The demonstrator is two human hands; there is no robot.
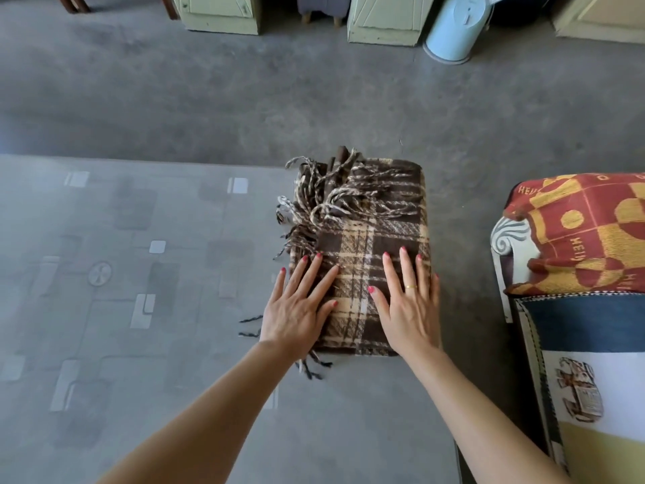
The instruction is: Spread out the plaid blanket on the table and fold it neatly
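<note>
The brown and cream plaid blanket [366, 239] lies folded into a compact rectangle at the right end of the grey patterned table [139, 274]. Its twisted fringe bunches on top at the far left corner, and a few tassels stick out at the near left edge. My left hand [296, 309] lies flat on the blanket's near left part with fingers spread and straight. My right hand [408, 309] presses flat on the near right part, fingers straight, a ring on one finger. Both palms cover the blanket's near edge.
A sofa arm [513, 246] draped with a red and yellow throw [586, 235] stands close on the right. Pale green cabinets [384, 19] and a light blue bin [457, 29] line the far side of the grey floor.
</note>
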